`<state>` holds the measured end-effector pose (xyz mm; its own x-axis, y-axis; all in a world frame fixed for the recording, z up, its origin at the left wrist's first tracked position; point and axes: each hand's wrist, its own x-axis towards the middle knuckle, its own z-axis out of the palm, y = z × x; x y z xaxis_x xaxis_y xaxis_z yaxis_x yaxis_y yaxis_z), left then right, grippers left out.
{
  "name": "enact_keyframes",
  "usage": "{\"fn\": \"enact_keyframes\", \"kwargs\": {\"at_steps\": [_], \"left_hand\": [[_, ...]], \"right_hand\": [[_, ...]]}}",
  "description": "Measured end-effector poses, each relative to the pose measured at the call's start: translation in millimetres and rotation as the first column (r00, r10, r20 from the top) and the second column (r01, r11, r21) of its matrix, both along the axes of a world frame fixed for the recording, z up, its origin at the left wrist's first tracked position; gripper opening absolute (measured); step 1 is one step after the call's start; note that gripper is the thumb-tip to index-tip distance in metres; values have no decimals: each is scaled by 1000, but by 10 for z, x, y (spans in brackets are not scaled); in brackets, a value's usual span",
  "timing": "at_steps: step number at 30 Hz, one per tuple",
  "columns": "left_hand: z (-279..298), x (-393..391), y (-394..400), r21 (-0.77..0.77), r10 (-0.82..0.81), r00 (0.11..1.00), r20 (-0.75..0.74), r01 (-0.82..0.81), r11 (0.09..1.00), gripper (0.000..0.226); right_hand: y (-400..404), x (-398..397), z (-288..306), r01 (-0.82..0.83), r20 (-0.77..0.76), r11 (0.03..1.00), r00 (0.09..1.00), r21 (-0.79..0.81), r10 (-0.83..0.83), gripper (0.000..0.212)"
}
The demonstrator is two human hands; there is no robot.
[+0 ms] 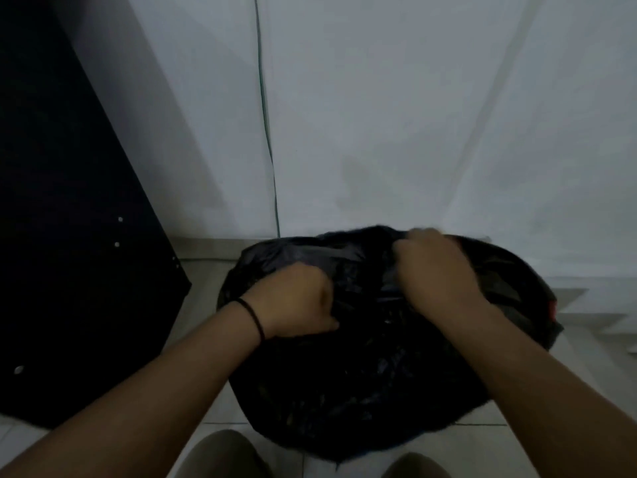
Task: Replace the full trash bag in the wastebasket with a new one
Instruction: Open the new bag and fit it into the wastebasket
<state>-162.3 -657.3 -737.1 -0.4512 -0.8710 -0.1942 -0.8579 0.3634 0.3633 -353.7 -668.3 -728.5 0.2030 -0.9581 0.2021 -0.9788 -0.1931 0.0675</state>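
At the left of your frame stands a dark cabinet panel [69, 201] dotted with small pale screw heads [120, 219]. A thin green cable [267, 132] runs down the white wall [396, 115] at upper centre. Pale floor tiles [213, 408] lie along the bottom, and grey steps [586, 305] sit at right.

Your black trash bag [362, 374] sits bulging and crumpled on the pale tiled floor close to the white wall, its glossy plastic gathered up toward the top, and what may be a red wastebasket rim [553, 309] peeks out at its right edge.
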Motion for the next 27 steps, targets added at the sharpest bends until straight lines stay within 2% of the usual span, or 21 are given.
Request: {"fn": "enact_keyframes", "kwargs": {"at_steps": [2,3,4,5,6,7,8,9,11,13,14,15,16,17,18,19,20,21,24,25,27], "left_hand": [[-92,-238,-137,-32,88,955,-284,-101,994,23],[-148,-332,-194,-11,93,933,-348,-104,995,19],[-239,-406,-254,-14,67,941,-333,-75,997,15],[-356,-446,-300,-12,38,970,-240,-42,999,17],[-462,-461,-318,8,21,998,-60,-21,1000,25],[-553,-437,-320,29,22,982,188,-28,999,38],[-615,-390,-314,18,37,923,383,-48,999,56],[-655,-331,-303,-6,73,869,490,-81,997,73],[-678,-208,-262,-89,166,805,569,-141,986,88],[-624,-183,-219,-175,228,788,572,-154,972,84],[-620,-222,-206,-237,238,835,496,-134,962,72],[-615,-287,-186,-322,209,912,352,-91,942,52],[-608,-377,-167,-411,116,976,185,-30,911,30],[-602,-468,-160,-474,-43,998,51,62,878,14],[-595,-551,-167,-516,-208,978,-15,170,839,6],[-594,-614,-198,-526,-308,951,15,269,807,9],[-599,-646,-245,-487,-333,937,103,339,805,16],[-579,-641,-294,-423,-283,934,220,352,835,23],[-598,-412,-501,-238,-83,857,508,233,943,37],[-582,-331,-532,-201,-60,838,543,199,959,39],[-552,-221,-553,-182,-46,826,561,177,967,41]], "right_hand": [[-126,145,-138,-53,18,951,999,305,50,17],[-201,180,-263,-44,1,892,999,450,49,20],[-269,193,-383,-12,-22,821,999,570,30,24],[-337,171,-516,30,-46,752,999,659,1,28],[-394,135,-607,56,-38,707,998,705,-40,32],[-451,88,-662,57,8,702,996,710,-89,34],[-507,24,-688,41,60,747,992,664,-108,35],[-556,-42,-680,44,64,813,993,581,-99,38],[-627,-151,-605,116,-91,911,992,395,-86,55],[-652,-173,-470,132,-153,966,983,223,-99,68],[-676,-139,-391,95,-110,987,991,126,-81,69],[-698,-83,-314,43,-60,999,997,15,-42,71],[-706,-12,-225,6,-26,995,1000,-99,-8,73],[-693,59,-139,-20,-3,975,1000,-219,19,75],[-672,124,-50,-42,5,942,999,-332,46,76],[-645,171,37,-60,7,906,998,-418,70,76],[-607,200,124,-73,-1,876,997,-476,83,75],[-569,213,208,-77,-16,855,997,-513,80,74],[-482,155,316,-9,-26,822,1000,-570,-7,66],[-420,158,278,-5,-37,820,999,-572,-20,58],[-319,168,24,-123,-92,839,992,-530,87,38]]}}
